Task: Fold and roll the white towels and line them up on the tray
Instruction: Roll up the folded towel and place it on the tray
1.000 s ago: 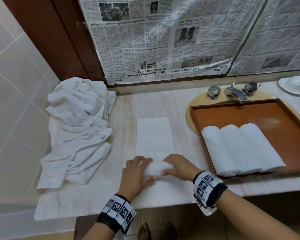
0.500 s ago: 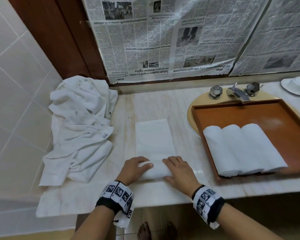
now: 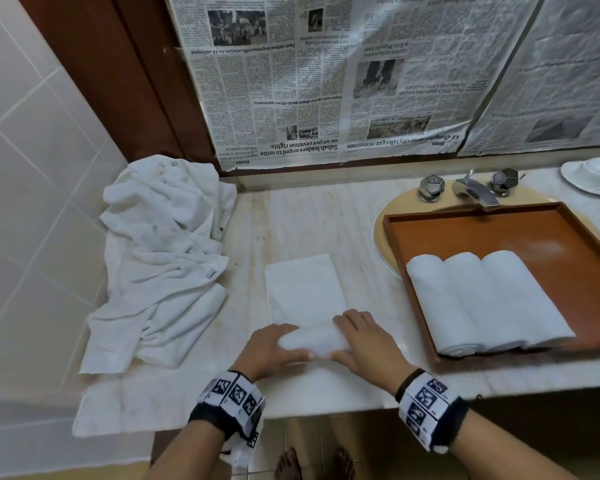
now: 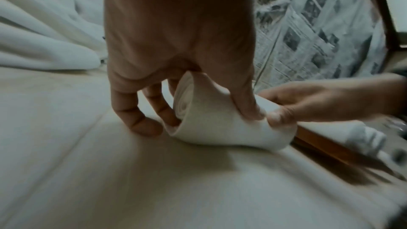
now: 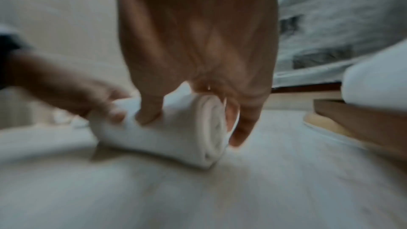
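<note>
Towel (image 3: 305,306), white and folded into a long strip, lies flat on the pale marble table (image 3: 343,216), with its near end wound into a thick roll (image 3: 314,339) right under both grips. The left hand (image 3: 269,348) curls round the roll's left end, thumb on the near side, fingers over the top and down behind it; from the left wrist view the spiral of layers shows at that end, with the fingertips (image 4: 145,126) touching the table just beside it. The right hand (image 3: 364,344) clamps the right end the same way, thumb pressed into the cloth close to the other thumb. The unrolled part of the strip stretches away from the hands toward the wall.

Just to the right of the right hand sits a brown wooden tray (image 3: 568,237), set over the sink, and three rolled towels (image 3: 485,299) lie side by side in its near left part, touching one another. Beyond the tray stand a chrome tap (image 3: 475,190) and a white cup and saucer (image 3: 593,173). Well to the left of the left hand a heap of crumpled white towels (image 3: 160,258) slumps against the tiled wall. Newspaper sheets (image 3: 343,74) cover the wall facing the hands.
</note>
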`<action>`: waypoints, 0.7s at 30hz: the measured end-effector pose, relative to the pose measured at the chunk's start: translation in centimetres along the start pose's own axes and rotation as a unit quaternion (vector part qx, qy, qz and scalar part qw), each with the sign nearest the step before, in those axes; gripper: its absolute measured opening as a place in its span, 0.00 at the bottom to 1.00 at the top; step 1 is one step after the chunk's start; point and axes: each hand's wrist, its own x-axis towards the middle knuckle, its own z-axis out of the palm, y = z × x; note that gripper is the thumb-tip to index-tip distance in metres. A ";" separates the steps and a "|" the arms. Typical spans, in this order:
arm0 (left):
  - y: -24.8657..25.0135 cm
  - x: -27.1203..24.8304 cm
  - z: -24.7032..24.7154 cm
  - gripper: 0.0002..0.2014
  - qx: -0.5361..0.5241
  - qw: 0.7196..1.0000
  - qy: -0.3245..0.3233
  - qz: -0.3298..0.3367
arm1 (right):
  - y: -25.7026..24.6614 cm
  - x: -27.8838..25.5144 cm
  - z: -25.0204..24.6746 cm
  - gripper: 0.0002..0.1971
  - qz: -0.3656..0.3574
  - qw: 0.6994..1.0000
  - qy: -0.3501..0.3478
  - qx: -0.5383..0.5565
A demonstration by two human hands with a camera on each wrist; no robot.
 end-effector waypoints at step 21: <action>-1.0 2.1 0.6 0.40 0.141 0.990 0.007 -0.011 | -0.8 1.2 1.7 0.37 -0.045 0.995 0.059 -0.066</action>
